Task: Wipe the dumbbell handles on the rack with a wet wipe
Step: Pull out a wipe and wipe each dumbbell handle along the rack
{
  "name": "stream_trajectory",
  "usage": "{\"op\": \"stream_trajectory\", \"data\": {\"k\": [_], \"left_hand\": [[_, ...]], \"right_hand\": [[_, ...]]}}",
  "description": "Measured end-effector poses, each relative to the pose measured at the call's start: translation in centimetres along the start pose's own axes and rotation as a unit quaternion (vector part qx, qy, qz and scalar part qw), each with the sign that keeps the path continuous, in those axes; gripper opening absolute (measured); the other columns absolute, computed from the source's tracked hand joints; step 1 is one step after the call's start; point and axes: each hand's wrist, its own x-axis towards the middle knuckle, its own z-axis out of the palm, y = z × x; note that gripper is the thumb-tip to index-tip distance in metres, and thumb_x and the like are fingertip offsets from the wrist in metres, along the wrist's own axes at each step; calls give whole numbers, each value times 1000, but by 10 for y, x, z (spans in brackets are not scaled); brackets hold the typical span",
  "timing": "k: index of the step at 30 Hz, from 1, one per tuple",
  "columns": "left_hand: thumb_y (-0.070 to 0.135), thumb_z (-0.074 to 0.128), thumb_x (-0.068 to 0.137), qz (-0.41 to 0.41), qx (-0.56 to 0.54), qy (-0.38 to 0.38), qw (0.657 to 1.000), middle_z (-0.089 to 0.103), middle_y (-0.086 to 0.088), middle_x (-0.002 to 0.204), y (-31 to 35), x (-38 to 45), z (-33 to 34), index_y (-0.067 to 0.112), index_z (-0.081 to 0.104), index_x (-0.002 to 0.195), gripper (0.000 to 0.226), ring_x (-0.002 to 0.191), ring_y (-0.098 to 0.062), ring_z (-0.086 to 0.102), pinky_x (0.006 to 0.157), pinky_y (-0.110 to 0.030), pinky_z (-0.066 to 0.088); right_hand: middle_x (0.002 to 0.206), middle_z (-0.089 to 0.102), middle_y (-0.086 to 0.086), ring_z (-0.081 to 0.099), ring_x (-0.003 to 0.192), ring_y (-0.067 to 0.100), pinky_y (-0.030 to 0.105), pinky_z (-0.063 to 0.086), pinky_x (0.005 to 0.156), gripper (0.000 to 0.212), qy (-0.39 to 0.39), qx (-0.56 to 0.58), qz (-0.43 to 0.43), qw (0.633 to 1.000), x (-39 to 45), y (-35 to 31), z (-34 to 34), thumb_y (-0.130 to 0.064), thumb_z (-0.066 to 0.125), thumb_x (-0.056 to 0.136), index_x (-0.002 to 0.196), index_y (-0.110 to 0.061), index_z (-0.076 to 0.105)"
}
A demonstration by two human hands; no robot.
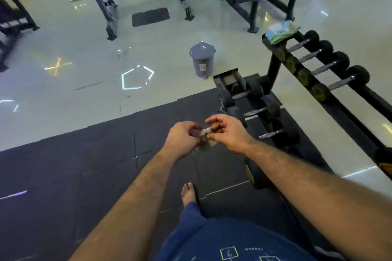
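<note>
Left of the rack (297,74), over the dark mat (84,165), both hands meet at chest height with a small wipe (205,132) pinched between them. Left hand (182,140): fingers curled narrow, thumb and fingertips closed on one end of the wipe. Right hand (228,131): thumb and forefinger closed on the other end, remaining fingers loosely spread. Wipe looks bunched or rolled, pale, partly hidden by fingers; a flap hangs below, blurred.

Likely step: unfolding or refolding the wipe. Do it well by pulling the ends apart gently so it opens flat, then fold into a pad that wraps a handle; avoid tearing or dropping it on the mat.

Dumbbells (331,63) sit in a row on the rack's top tier, right of the hands and well apart from them; more on lower tiers, nearer the hands. Handles metal, grey, knurled-looking; heads black and round. Wipe pack (280,32), green and white, rests on the rack's far end. Grey bin (202,60) stands on the floor left of the rack.
</note>
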Motion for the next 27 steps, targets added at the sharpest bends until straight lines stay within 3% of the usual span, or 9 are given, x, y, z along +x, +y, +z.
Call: {"op": "stream_trajectory", "data": {"k": [2, 5, 8, 15, 19, 24, 27], "left_hand": [[16, 82, 74, 20, 8, -15, 1000, 73, 9, 73, 4, 55, -17, 26, 80, 85, 15, 67, -5, 65, 60, -23, 52], [15, 83, 75, 33, 6, -29, 999, 75, 8, 75, 16, 132, -44, 27, 77, 79, 14, 67, -3, 65, 60, -18, 53], [17, 80, 77, 54, 33, -46, 997, 75, 8, 79, 31, 206, -70, 25, 77, 83, 10, 72, -7, 68, 65, -24, 56], [21, 75, 80, 97, 110, -88, 985, 72, 6, 80, 76, 359, -64, 26, 67, 84, 10, 78, -18, 71, 70, -36, 63], [19, 76, 86, 151, 162, -140, 965, 75, 7, 86, 110, 441, -30, 24, 76, 97, 13, 78, -12, 69, 72, -27, 58], [14, 69, 83, 186, 189, -174, 948, 78, 7, 93, 131, 524, 16, 24, 81, 104, 26, 87, -12, 71, 85, -34, 61], [15, 67, 85, 200, 192, -205, 939, 77, 6, 94, 141, 559, 41, 22, 80, 106, 26, 88, -12, 70, 86, -35, 60]], "right_hand": [[87, 70, -6, 67, 78, 2, 30, 62, 82, 43, 37, 11, 29, 999, 45, 5, 0, -3, 92, 81, 116, -19, 72], [94, 78, -3, 74, 87, 5, 32, 63, 87, 45, 88, 24, 82, 992, 107, 16, -7, -15, 96, 80, 119, -19, 73], [97, 79, -7, 75, 95, 7, 34, 63, 91, 40, 136, 27, 120, 983, 164, 27, -21, -27, 93, 84, 118, -28, 73], [96, 76, -7, 72, 93, 13, 30, 55, 83, 31, 297, -20, 241, 924, 244, 79, -54, -41, 87, 89, 111, -25, 72], [102, 73, -8, 71, 99, 16, 33, 55, 87, 38, 290, -60, 301, 906, 280, 130, -79, -46, 84, 91, 119, -24, 70], [128, 72, 4, 67, 118, 27, 38, 55, 98, 48, 243, -127, 372, 887, 319, 171, -102, -47, 78, 94, 133, -20, 66], [131, 69, 6, 64, 122, 29, 42, 54, 102, 51, 241, -135, 409, 869, 335, 185, -102, -48, 77, 94, 135, -20, 64]]}}
